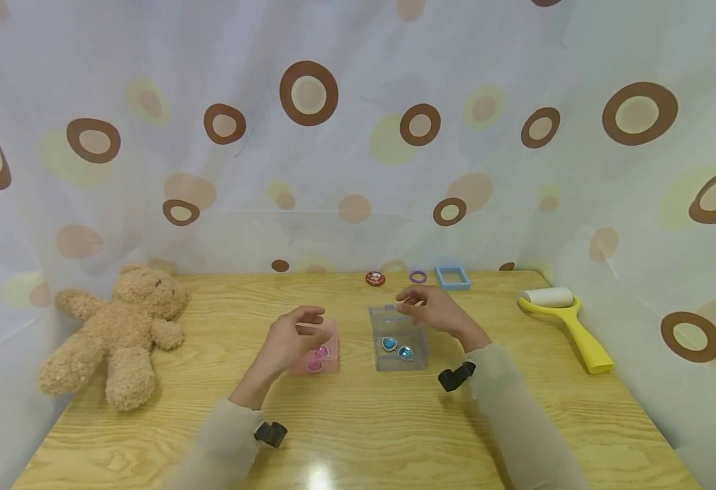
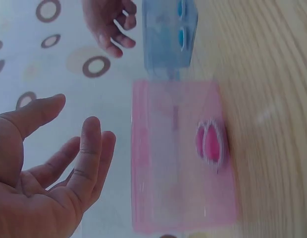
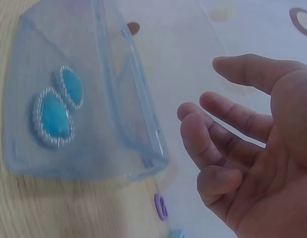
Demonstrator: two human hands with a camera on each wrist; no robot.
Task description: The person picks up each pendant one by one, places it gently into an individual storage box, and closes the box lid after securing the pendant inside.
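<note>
A pink see-through box [image 2: 183, 198] sits on the table with pink gems [image 1: 315, 366] in pale beaded rims inside. My left hand [image 1: 293, 340] hovers by it, fingers loosely bent and holding nothing; in the left wrist view the hand [image 2: 59, 168] is apart from the box. To the right stands a clear bluish box [image 1: 384, 364], its lid raised at the back. Two blue gems [image 3: 54, 119] with beaded rims lie in it. My right hand [image 1: 434, 309] is above its back right side, fingers relaxed, nothing between them; the right wrist view shows this hand [image 3: 242, 139] beside the box.
Behind the boxes lie a red round piece [image 1: 375, 278], a purple ring [image 1: 418, 277] and a light blue square frame [image 1: 454, 286]. At the left is a teddy bear [image 1: 119, 330]. A yellow-handled roller [image 1: 581, 337] lies at the right. A spotted curtain [image 1: 358, 170] hangs behind the table.
</note>
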